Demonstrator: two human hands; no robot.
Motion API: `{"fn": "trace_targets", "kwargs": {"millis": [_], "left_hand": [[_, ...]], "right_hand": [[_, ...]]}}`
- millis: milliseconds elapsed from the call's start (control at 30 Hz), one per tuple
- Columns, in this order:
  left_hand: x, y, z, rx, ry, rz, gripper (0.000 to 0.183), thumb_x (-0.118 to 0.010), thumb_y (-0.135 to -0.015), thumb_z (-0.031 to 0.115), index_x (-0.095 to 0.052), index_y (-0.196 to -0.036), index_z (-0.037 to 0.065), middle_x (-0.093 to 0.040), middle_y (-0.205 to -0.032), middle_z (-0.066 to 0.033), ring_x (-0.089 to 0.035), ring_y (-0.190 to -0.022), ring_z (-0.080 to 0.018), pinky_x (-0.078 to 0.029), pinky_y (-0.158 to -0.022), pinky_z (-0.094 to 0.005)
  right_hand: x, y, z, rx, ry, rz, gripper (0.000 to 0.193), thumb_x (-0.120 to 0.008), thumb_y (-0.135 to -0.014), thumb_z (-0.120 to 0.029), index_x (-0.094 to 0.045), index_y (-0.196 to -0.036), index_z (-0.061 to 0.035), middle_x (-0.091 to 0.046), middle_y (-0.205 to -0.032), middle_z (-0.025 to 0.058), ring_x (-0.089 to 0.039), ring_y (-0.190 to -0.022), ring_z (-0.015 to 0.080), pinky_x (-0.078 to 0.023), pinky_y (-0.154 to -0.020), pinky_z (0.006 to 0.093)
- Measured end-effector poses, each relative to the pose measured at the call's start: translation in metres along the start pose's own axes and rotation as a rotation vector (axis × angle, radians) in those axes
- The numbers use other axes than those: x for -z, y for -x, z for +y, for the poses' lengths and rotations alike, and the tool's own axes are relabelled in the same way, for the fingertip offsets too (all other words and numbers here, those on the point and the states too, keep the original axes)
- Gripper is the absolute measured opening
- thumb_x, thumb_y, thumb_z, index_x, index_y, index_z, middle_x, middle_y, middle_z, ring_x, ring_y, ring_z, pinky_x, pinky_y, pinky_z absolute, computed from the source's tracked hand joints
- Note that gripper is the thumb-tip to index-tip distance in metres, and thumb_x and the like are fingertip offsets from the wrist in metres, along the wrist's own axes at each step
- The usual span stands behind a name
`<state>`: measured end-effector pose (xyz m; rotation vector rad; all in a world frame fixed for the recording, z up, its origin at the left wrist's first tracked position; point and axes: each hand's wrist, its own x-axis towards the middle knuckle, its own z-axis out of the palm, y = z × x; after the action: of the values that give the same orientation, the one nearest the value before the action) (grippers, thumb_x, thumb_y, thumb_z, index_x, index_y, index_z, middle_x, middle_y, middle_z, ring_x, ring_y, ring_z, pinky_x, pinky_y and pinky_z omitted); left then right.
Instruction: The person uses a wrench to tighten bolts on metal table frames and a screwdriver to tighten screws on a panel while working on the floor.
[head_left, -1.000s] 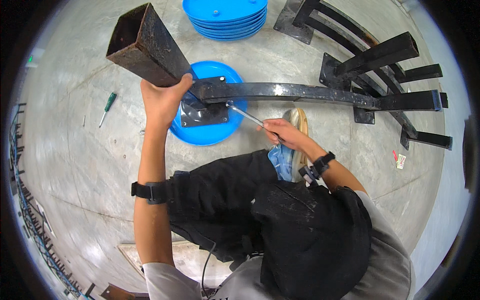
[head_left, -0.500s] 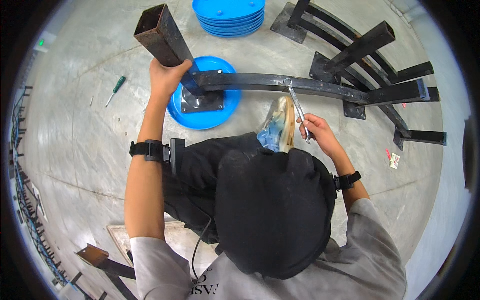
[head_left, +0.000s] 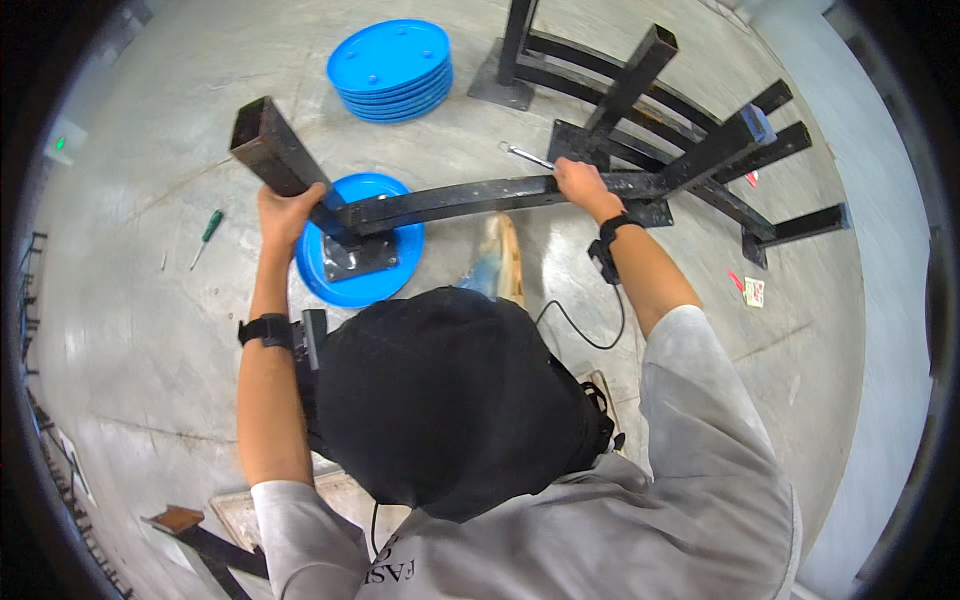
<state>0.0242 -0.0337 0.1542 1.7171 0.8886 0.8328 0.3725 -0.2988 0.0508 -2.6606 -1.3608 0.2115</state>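
A black metal frame has a square upright tube (head_left: 275,150), a long curved crossbar (head_left: 450,202) and flat foot plates. My left hand (head_left: 288,215) is wrapped round the upright's lower half. Its foot plate (head_left: 362,258) lies on a round blue disc (head_left: 313,282) with a raised rim. At the crossbar's right part my right hand (head_left: 583,188) is closed round a silver wrench (head_left: 530,157), whose ring end sticks out to the left beyond the bar. The hand rests on the bar or just over it; its fingertips are hidden. The frame's far-right upright (head_left: 715,150) carries a blue cap.
A stack of blue discs (head_left: 390,65) stands ahead. Another black frame (head_left: 630,85) lies close behind mine at the right. A green-handled screwdriver (head_left: 210,228) is on the floor at the left, a paper tag (head_left: 753,292) at the right. My shoe (head_left: 508,260) is below the crossbar.
My right hand has gone from below the crossbar up to it, and the wrench's ring end has come off the bar. The left hand keeps its hold. The whole view has shifted.
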Motion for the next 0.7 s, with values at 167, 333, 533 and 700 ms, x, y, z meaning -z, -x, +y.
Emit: {"fn": "trace_targets", "kwargs": {"millis": [167, 333, 533, 700], "left_hand": [[-0.001, -0.005, 0.000, -0.034, -0.010, -0.013, 0.024, -0.069, -0.062, 0.006, -0.061, -0.082, -0.005, -0.064, -0.077, -0.0087, -0.060, -0.065, -0.0147, -0.049, -0.060, -0.0279], [-0.002, -0.012, -0.003, -0.008, 0.024, -0.020, 0.031, -0.069, -0.061, 0.006, -0.059, -0.087, -0.006, -0.064, -0.079, -0.0104, -0.060, -0.068, -0.0160, -0.049, -0.062, -0.0281], [0.001, -0.005, 0.000, 0.023, 0.036, -0.061, 0.030, -0.068, -0.062, 0.005, -0.059, -0.088, -0.006, -0.064, -0.081, -0.0094, -0.059, -0.071, -0.0142, -0.048, -0.064, -0.0268], [-0.003, -0.005, 0.003, 0.031, 0.006, -0.020, 0.027, -0.067, -0.062, 0.004, -0.059, -0.086, -0.005, -0.063, -0.080, -0.0085, -0.059, -0.070, -0.0132, -0.048, -0.063, -0.0268]], "right_hand": [[0.000, 0.003, 0.008, -0.025, -0.037, -0.027, 0.024, -0.039, -0.086, -0.022, -0.052, -0.092, -0.0034, -0.060, -0.089, 0.0243, -0.056, -0.088, 0.0409, -0.042, -0.077, 0.0503], [-0.006, 0.017, 0.016, -0.003, -0.086, 0.006, 0.023, -0.041, -0.087, -0.023, -0.051, -0.092, -0.0033, -0.059, -0.087, 0.0254, -0.054, -0.087, 0.0434, -0.041, -0.075, 0.0516], [0.000, 0.002, 0.020, 0.061, -0.125, -0.026, 0.023, -0.045, -0.083, -0.022, -0.054, -0.084, -0.0011, -0.058, -0.086, 0.0239, -0.053, -0.085, 0.0421, -0.041, -0.073, 0.0488], [0.013, -0.044, -0.030, 0.235, -0.254, -0.258, 0.025, -0.048, -0.080, -0.023, -0.057, -0.081, 0.0011, -0.059, -0.081, 0.0225, -0.055, -0.079, 0.0388, -0.043, -0.070, 0.0424]]}}
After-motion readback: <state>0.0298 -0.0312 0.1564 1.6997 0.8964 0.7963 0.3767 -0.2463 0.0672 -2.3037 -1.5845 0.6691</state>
